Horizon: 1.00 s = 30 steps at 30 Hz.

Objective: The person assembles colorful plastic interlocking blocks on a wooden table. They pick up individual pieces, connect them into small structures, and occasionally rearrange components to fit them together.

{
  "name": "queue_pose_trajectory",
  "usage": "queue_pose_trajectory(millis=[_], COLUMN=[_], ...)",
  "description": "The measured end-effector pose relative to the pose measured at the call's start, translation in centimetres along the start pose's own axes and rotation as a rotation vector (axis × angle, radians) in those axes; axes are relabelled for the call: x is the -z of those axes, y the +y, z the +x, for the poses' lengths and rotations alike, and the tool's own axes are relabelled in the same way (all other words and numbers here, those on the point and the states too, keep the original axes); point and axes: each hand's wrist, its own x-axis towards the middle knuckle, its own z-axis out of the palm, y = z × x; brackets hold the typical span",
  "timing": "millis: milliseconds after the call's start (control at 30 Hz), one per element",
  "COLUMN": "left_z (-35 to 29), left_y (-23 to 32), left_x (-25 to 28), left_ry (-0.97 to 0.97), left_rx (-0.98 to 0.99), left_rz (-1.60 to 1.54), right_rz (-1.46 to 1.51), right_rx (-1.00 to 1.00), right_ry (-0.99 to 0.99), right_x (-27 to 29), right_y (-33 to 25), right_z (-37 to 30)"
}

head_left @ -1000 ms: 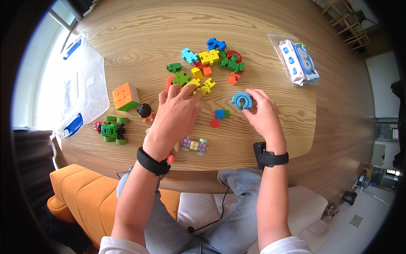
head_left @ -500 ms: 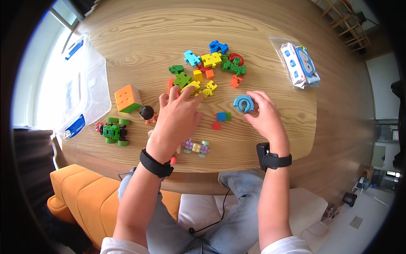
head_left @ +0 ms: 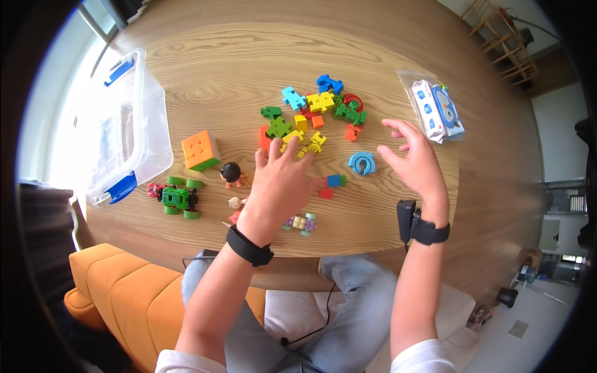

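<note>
Light-blue toothed ring, shaped like a C, lies on the wooden table, to the left of the right hand and apart from its fingers. From where I sit, I see that hand empty, thumb and fingers parted widely, raised near the ring with its fingertips pointing left.

The left hand has its fingers spread wide, and I make out nothing in its grasp. Its fingertips reach the near edge of the coloured pieces, right by a yellow jigsaw-edged piece; I cannot tell whether they touch it. A second yellow piece with a round part lies just to the right, and a green jigsaw-edged piece sits just beyond. Near the thumb I have a small blue block and a red round piece.

Farther left I pick out an orange-and-green puzzle cube, a dark-haired doll and a green toy car, with a clear plastic box at the table's left side. A white-and-blue packet lies toward the far right. Black bands circle both wrists.
</note>
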Motion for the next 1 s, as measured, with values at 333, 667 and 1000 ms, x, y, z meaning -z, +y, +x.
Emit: queue_pose_trajectory(millis=[333, 667, 1000], left_z=[-0.8, -1.5, -1.6], left_y=[-0.8, -2.2, -2.1], left_x=[1.4, 2.1, 2.7], left_ry=[-0.006, 0.039, 0.019], left_rx=[0.009, 0.018, 0.037], left_rz=[-0.025, -0.037, -0.081], right_rz=[-0.153, -0.299, -0.207], right_rx=[0.01, 0.025, 0.178], right_ry=[-0.321, -0.286, -0.013], right_x=[-3.3, -7.5, -7.4], right_y=[-0.4, 0.8, 0.5], right_z=[11.7, 16.7, 15.4])
